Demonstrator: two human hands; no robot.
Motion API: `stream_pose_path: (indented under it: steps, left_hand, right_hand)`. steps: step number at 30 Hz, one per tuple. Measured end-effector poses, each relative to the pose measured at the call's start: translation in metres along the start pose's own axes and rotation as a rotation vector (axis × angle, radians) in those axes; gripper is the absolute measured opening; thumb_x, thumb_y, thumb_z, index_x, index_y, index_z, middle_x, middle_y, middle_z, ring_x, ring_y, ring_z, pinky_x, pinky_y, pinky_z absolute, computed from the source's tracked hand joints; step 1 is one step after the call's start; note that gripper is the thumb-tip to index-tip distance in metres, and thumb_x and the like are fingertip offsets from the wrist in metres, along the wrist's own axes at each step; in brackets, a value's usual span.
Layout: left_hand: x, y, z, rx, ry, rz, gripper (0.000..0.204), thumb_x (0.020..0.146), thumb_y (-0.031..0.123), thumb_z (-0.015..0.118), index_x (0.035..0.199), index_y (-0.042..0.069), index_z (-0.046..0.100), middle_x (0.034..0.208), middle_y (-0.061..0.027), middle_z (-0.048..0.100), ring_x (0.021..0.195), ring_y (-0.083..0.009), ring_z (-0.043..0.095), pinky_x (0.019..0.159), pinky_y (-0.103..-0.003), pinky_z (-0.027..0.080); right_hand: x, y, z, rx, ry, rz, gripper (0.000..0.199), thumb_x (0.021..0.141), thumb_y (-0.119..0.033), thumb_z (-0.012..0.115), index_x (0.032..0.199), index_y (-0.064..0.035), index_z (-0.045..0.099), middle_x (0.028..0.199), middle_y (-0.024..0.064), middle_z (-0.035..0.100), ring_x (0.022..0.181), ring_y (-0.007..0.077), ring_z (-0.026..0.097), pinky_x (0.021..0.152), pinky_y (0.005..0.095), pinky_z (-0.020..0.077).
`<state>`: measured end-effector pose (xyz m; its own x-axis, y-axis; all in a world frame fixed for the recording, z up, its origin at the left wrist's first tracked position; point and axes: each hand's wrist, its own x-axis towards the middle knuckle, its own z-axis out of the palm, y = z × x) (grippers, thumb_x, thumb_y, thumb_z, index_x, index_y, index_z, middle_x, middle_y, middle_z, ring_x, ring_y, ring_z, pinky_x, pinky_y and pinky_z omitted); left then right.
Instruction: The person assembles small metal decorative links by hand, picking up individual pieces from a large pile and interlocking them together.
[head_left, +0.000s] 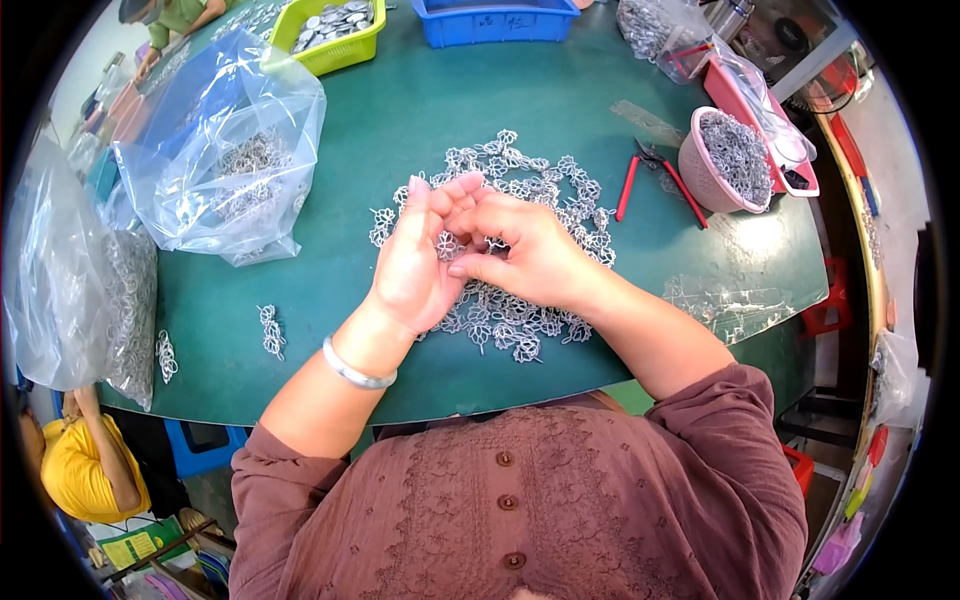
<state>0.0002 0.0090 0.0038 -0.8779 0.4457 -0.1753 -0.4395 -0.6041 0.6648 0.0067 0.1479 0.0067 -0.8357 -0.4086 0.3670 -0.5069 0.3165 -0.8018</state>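
My left hand [412,262] is turned palm up over the table, its fingers curled around a silver wire flower-shaped piece [448,246]. My right hand [530,245] meets it from the right, thumb and bent fingers pinched at the same piece; the fingers partly hide what they grip. Beneath and around both hands lies a heap of linked wire flower pieces [525,325], looped out in a chain [575,190] on the far side. A silver bangle circles my left wrist.
Red-handled pliers [660,180] lie open beside a pink basket of wire pieces [700,170]. Clear bags of wire parts [225,150] stand at left. A green basket [345,55] and blue tray [495,30] sit at the back. Small wire clusters [271,332] lie front left. Other people are at left.
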Motion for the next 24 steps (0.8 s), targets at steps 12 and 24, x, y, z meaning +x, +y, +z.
stream_pose_path:
  steps: [12,24]
  left_hand:
    - [-0.002,0.004,0.0,0.115,-0.067,0.221,0.042,0.092,0.037,0.031,0.114,0.003,0.042,0.108,-0.0104,0.048,0.098,-0.0188,0.047,0.084,-0.032,0.04]
    - [-0.005,0.004,-0.006,0.285,-0.041,0.268,0.012,0.086,0.011,0.048,0.089,0.002,0.055,0.098,-0.0042,0.054,0.083,-0.0121,0.053,0.075,-0.027,0.045]
  right_hand:
    - [0.006,0.006,-0.013,0.279,0.04,0.044,0.024,0.073,-0.006,0.064,0.096,-0.0017,0.06,0.082,0.0028,0.056,0.073,0.0097,0.052,0.069,0.0245,0.0439]
    - [0.007,0.007,-0.019,0.275,0.09,0.043,0.023,0.075,-0.006,0.063,0.097,-0.0017,0.061,0.079,0.0022,0.056,0.073,0.0093,0.052,0.069,0.0239,0.0443]
